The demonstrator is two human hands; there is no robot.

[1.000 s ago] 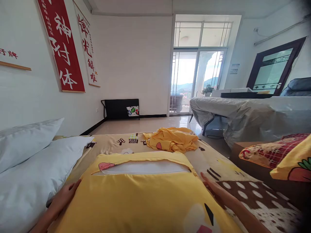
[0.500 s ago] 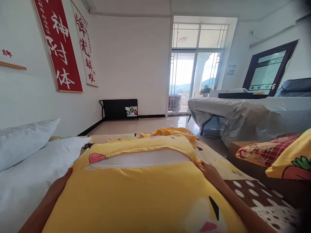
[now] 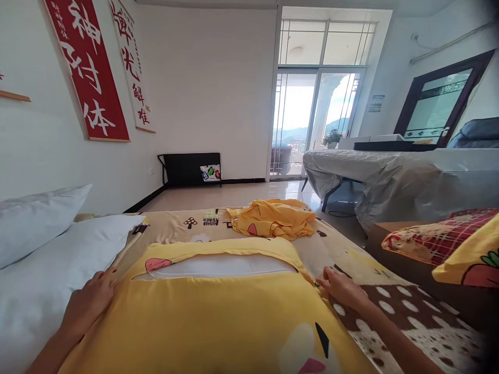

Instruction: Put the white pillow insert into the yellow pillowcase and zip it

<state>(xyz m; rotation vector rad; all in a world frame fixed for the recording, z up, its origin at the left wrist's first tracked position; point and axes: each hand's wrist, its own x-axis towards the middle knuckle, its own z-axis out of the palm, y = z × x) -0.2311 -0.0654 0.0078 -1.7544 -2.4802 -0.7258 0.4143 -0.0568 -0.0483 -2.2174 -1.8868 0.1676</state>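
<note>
Head camera view: the left hand (image 3: 89, 300) rests along the left edge of a yellow pillowcase (image 3: 202, 319); whether it grips cannot be told. The right hand (image 3: 343, 289), fingers bent, is at the right edge, its grip equally unclear. Between them, the pillowcase's slit shows white filling (image 3: 222, 266). Beyond, crumpled yellow cloth (image 3: 275, 219) lies on a patterned blanket (image 3: 171, 228); white pillows (image 3: 42, 272) lie left.

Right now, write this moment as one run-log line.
yellow pillow: cover open, white showing; left hand: at left edge; right hand: at right edge
</note>
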